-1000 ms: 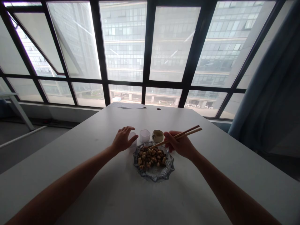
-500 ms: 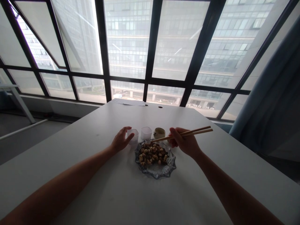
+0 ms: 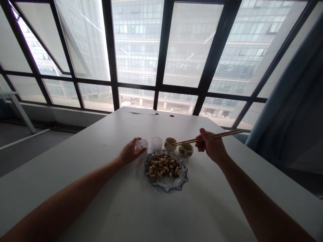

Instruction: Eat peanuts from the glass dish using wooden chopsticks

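I see 1 glass dish (image 3: 168,187) on the white tabletop (image 3: 121,205), with a big pile of brown nuts (image 3: 164,164) in it, too many to count. Behind it stand 4 cups in a row. The left clear cup (image 3: 144,142) has a small dark bit at it, but I can't tell what. Next come the right clear cup (image 3: 156,144), the left cream cup (image 3: 166,145) and the right cream cup (image 3: 186,152). The left hand (image 3: 130,152) has its thumb and fingers around the left clear cup. The right hand (image 3: 211,144) grips 2 chopsticks (image 3: 193,140). A moment ago their tips were by the dish's back edge; now they are at the left cream cup. The right cream cup, hidden before, now shows.
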Demonstrator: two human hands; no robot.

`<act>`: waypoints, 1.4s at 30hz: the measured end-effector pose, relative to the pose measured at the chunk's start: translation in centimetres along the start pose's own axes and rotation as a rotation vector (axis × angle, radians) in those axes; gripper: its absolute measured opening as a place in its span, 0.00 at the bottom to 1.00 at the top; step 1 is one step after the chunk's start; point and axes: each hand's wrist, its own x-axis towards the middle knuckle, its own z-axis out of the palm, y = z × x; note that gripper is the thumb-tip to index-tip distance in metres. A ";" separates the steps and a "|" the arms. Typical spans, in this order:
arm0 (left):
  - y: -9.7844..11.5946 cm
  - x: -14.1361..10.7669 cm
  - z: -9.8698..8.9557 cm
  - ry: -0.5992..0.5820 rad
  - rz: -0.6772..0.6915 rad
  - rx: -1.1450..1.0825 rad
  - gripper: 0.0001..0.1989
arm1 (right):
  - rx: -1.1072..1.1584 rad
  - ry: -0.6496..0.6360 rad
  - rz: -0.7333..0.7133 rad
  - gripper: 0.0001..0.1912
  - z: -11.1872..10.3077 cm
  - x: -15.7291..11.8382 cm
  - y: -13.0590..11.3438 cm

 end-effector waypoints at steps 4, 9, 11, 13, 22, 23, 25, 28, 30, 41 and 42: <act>0.1 0.0 -0.1 -0.018 -0.002 0.019 0.35 | 0.017 -0.012 0.011 0.29 0.0 -0.1 -0.2; 0.3 -0.1 -0.2 -0.035 -0.016 0.042 0.36 | 0.011 -0.015 0.019 0.30 0.2 -0.2 -0.4; 0.3 -0.1 -0.2 -0.043 -0.018 0.047 0.36 | -0.037 -0.018 -0.007 0.30 0.3 -0.4 -0.6; 0.3 -0.1 -0.2 -0.043 -0.013 0.047 0.36 | -0.144 -0.028 -0.064 0.30 0.4 -0.7 -1.0; 0.5 0.0 -0.2 -0.066 -0.040 0.070 0.37 | -0.578 -0.387 -0.496 0.25 0.7 -2.3 -2.7; 0.5 0.0 -0.2 -0.069 -0.044 0.074 0.37 | -0.582 -0.400 -0.512 0.25 0.8 -2.3 -2.8; 0.5 0.0 -0.2 -0.070 -0.045 0.077 0.37 | -0.579 -0.411 -0.523 0.25 0.7 -2.3 -2.9; 0.6 0.0 -0.2 -0.070 -0.043 0.075 0.36 | -0.577 -0.412 -0.524 0.25 0.6 -2.1 -3.0; 0.6 0.0 -0.3 -0.071 -0.047 0.073 0.36 | -0.571 -0.414 -0.522 0.25 0.5 -2.0 -3.0; -0.2 0.0 0.3 0.041 0.055 -0.091 0.32 | -0.371 -0.122 -0.262 0.28 0.6 -1.9 -2.4; -0.3 0.0 0.4 0.050 0.071 -0.104 0.31 | -0.367 -0.105 -0.243 0.28 0.5 -1.7 -2.2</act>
